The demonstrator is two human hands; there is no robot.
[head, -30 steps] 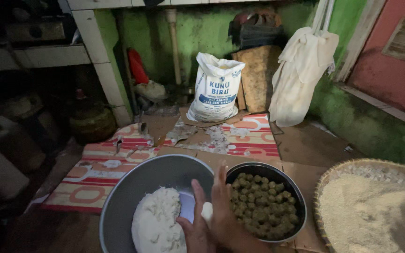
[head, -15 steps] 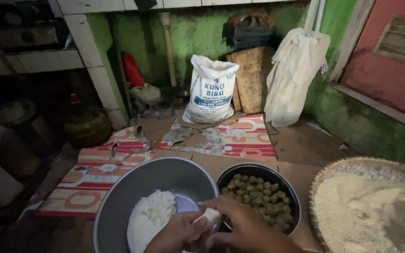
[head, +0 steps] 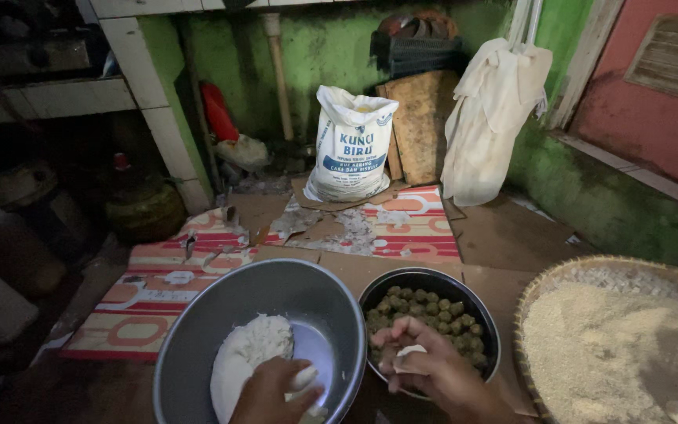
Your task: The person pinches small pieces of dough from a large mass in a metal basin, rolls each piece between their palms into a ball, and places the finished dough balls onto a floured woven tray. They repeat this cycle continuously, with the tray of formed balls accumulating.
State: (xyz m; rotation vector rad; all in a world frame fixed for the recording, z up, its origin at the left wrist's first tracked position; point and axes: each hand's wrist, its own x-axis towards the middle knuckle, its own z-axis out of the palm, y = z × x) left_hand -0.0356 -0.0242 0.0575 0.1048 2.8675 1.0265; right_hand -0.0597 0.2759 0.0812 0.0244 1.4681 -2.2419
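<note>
My left hand (head: 272,390) rests inside a large grey metal basin (head: 308,302), fingers closed on a bit of the white dough (head: 249,353) that is heaped at the basin's left side. My right hand (head: 425,369) hovers over the front rim of a dark bowl (head: 433,281) filled with small green balls (head: 421,310). It pinches a small flattened piece of white dough (head: 410,351) between its fingertips. The two bowls stand side by side, touching, on cardboard on the floor.
A round woven tray (head: 582,271) of pale crumbs (head: 621,345) lies at the right. A white sack (head: 351,145) and a hanging cloth bag (head: 488,118) stand against the green back wall. Red patterned mats (head: 174,275) cover the floor. Dark containers crowd the left.
The hands, joined over the basin's edge before, have parted. The right hand has carried a small piece of dough over to the bowl of green balls; the left stays in the basin.
</note>
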